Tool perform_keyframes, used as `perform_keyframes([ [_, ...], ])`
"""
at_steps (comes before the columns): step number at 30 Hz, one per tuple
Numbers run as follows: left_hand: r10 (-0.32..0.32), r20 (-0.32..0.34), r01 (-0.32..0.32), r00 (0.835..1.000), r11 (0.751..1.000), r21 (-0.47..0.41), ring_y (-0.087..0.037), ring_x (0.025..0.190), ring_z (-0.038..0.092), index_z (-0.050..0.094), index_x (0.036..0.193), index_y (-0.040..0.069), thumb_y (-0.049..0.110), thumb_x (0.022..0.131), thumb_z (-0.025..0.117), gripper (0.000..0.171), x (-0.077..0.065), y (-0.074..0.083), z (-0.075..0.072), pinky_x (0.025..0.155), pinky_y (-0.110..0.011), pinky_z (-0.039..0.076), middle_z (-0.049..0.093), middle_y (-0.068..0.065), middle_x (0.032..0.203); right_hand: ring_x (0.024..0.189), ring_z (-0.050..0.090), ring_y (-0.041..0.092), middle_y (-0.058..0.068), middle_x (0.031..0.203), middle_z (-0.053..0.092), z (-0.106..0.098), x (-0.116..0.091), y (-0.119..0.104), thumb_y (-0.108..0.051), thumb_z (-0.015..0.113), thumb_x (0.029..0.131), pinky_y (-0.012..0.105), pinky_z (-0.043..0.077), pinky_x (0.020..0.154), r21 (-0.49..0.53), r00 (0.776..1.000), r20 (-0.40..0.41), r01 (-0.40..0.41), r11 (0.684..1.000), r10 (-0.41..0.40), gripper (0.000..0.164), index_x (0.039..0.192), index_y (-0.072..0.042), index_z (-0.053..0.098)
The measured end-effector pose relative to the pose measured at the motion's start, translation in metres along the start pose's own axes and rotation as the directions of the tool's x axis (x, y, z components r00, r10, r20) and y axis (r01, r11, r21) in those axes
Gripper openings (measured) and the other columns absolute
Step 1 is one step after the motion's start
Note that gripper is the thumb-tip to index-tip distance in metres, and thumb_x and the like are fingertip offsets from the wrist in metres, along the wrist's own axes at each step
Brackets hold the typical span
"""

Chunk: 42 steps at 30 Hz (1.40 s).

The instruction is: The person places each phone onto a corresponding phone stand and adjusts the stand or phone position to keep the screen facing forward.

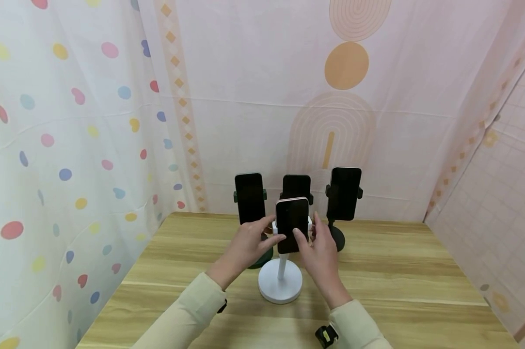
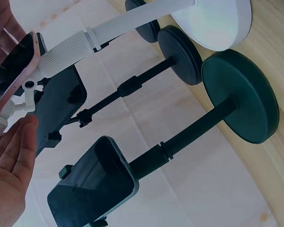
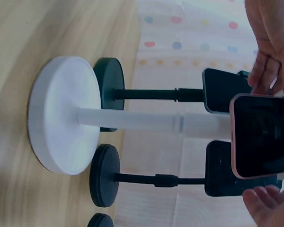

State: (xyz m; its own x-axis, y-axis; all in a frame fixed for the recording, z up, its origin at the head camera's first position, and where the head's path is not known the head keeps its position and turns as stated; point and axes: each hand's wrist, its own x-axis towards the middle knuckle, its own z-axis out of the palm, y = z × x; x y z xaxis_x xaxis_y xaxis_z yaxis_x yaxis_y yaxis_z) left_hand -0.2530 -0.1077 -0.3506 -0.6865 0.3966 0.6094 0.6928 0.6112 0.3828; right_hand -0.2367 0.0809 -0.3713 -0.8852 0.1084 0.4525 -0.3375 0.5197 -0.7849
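Note:
A pink-edged smartphone (image 1: 292,223) sits upright in the clamp of a white phone stand (image 1: 280,286), its dark screen toward me. My left hand (image 1: 253,242) holds it at the left edge, thumb by the lower front and fingers by the white clamp arm. On the other side my right hand (image 1: 319,247) grips the phone, with its thumb over the screen and its fingers at the right edge. In the left wrist view, the left fingers (image 2: 21,151) lie beside the clamp. The right wrist view shows the phone (image 3: 260,135) between both hands.
Close behind stand a green stand with a phone (image 1: 250,196), a dark stand with a phone (image 1: 296,183) and a black stand with a phone (image 1: 344,194). All rest on a wood-grain table (image 1: 397,286). Patterned curtains (image 1: 245,72) hang behind and at the sides.

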Motion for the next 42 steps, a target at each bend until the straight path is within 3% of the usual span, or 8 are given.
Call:
perform_keyframes([
  [3,-0.028,0.019,0.028,0.999,0.999,-0.032,-0.018,0.081,0.071,0.061,0.127,-0.001,0.020,0.091,0.073,0.044,0.0012,0.0004,0.0007,0.072,-0.031,0.058,0.071,-0.010,0.095,0.107,0.060,0.031,0.018,0.130,0.057,-0.0033,0.0056,0.0001,-0.030,0.063,0.099,0.047,0.052,0.089,0.070,0.997,0.072,-0.002,0.998,-0.003,0.066,0.152,-0.002,0.035],
  [6,-0.043,0.024,0.044,0.999,0.998,-0.044,-0.016,0.079,0.070,0.062,0.126,-0.001,0.018,0.093,0.071,0.040,0.0024,0.0015,0.0010,0.071,-0.028,0.057,0.071,-0.008,0.092,0.103,0.063,0.027,0.016,0.121,0.063,-0.0053,0.0088,-0.0006,-0.029,0.062,0.100,0.043,0.054,0.085,0.117,0.994,0.108,-0.006,0.993,-0.007,0.059,0.150,-0.005,0.041],
  [11,-0.070,0.013,0.071,0.997,0.994,-0.087,-0.013,0.075,0.066,0.062,0.125,-0.001,0.013,0.095,0.068,0.034,0.0042,0.0026,0.0009,0.067,-0.025,0.055,0.069,-0.005,0.090,0.085,0.060,0.021,0.009,0.102,0.066,-0.0062,0.0091,-0.0002,-0.031,0.064,0.098,0.034,0.052,0.070,0.144,0.993,0.117,-0.016,0.989,-0.001,0.047,0.139,-0.009,0.054],
  [18,-0.093,0.011,0.094,0.996,0.990,-0.106,-0.009,0.068,0.056,0.062,0.123,0.001,0.011,0.095,0.067,0.030,0.0048,0.0004,0.0019,0.061,-0.024,0.050,0.063,0.001,0.082,0.079,0.060,0.020,0.008,0.100,0.067,-0.0067,0.0079,-0.0001,-0.029,0.065,0.097,0.032,0.052,0.065,0.171,0.991,0.130,-0.036,0.985,0.014,0.039,0.131,-0.011,0.059],
  [23,-0.097,0.005,0.097,0.995,0.988,-0.123,-0.010,0.068,0.057,0.062,0.122,0.000,0.009,0.094,0.068,0.030,0.0050,0.0007,0.0012,0.060,-0.024,0.050,0.064,-0.001,0.084,0.071,0.060,0.017,0.007,0.093,0.066,-0.0064,0.0066,-0.0012,-0.028,0.066,0.097,0.030,0.052,0.061,0.167,0.993,0.120,-0.022,0.986,0.002,0.037,0.128,-0.010,0.060],
  [34,-0.125,0.036,0.128,0.992,0.984,-0.127,-0.017,0.080,0.067,0.060,0.120,-0.001,0.009,0.096,0.066,0.027,0.0055,0.0031,-0.0007,0.072,-0.030,0.056,0.067,-0.005,0.089,0.078,0.063,0.018,0.007,0.097,0.070,-0.0085,0.0094,-0.0046,-0.026,0.069,0.095,0.029,0.051,0.062,0.108,0.994,0.089,0.060,0.992,-0.070,0.038,0.129,-0.010,0.062],
  [42,-0.139,0.044,0.142,0.989,0.986,-0.082,-0.016,0.079,0.067,0.059,0.123,0.001,0.014,0.097,0.065,0.030,0.0037,0.0013,0.0021,0.069,-0.029,0.056,0.068,-0.002,0.088,0.082,0.064,0.020,0.009,0.103,0.070,-0.0098,0.0091,-0.0039,-0.026,0.069,0.095,0.032,0.052,0.065,0.094,0.994,0.087,0.053,0.994,-0.061,0.042,0.132,-0.008,0.061],
])
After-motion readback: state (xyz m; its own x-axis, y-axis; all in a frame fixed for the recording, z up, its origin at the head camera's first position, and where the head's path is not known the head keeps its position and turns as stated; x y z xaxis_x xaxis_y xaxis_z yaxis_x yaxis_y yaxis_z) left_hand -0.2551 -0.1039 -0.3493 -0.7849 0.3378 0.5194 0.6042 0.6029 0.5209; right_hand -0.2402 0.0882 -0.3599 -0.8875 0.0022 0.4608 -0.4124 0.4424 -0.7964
